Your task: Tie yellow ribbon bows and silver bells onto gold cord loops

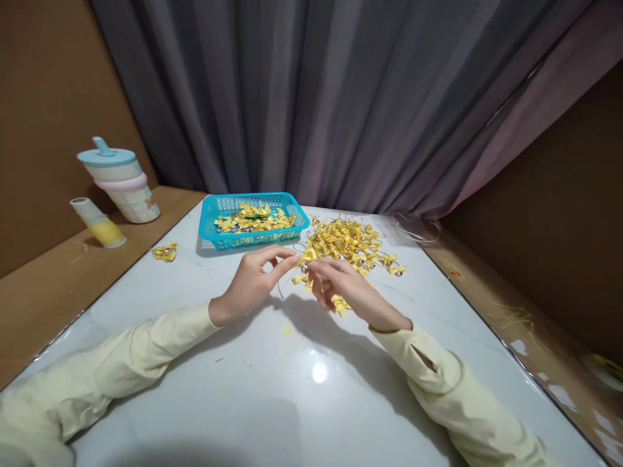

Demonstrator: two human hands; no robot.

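Observation:
Between my two hands, raised over the table, is a yellow ribbon bow [308,255] with a small silvery bell under it and a thin cord trailing off. My left hand [260,275] pinches the bow's left side between thumb and fingers. On the other side, my right hand [343,285] has its fingertips closed at the bow's right edge. Just behind and to the right lies a pile of similar yellow bows [345,239] with bells and cord loops. A blue plastic basket [207,227] at the back holds more bows, with a bit of green among them.
A small cluster of bows [165,251] lies near the white table's [233,402] left edge. Left of the table stand a lidded cup [127,188] and a spool of yellow thread [100,224]. Grey curtains [292,97] hang behind. Paper scraps [562,395] lie at the right.

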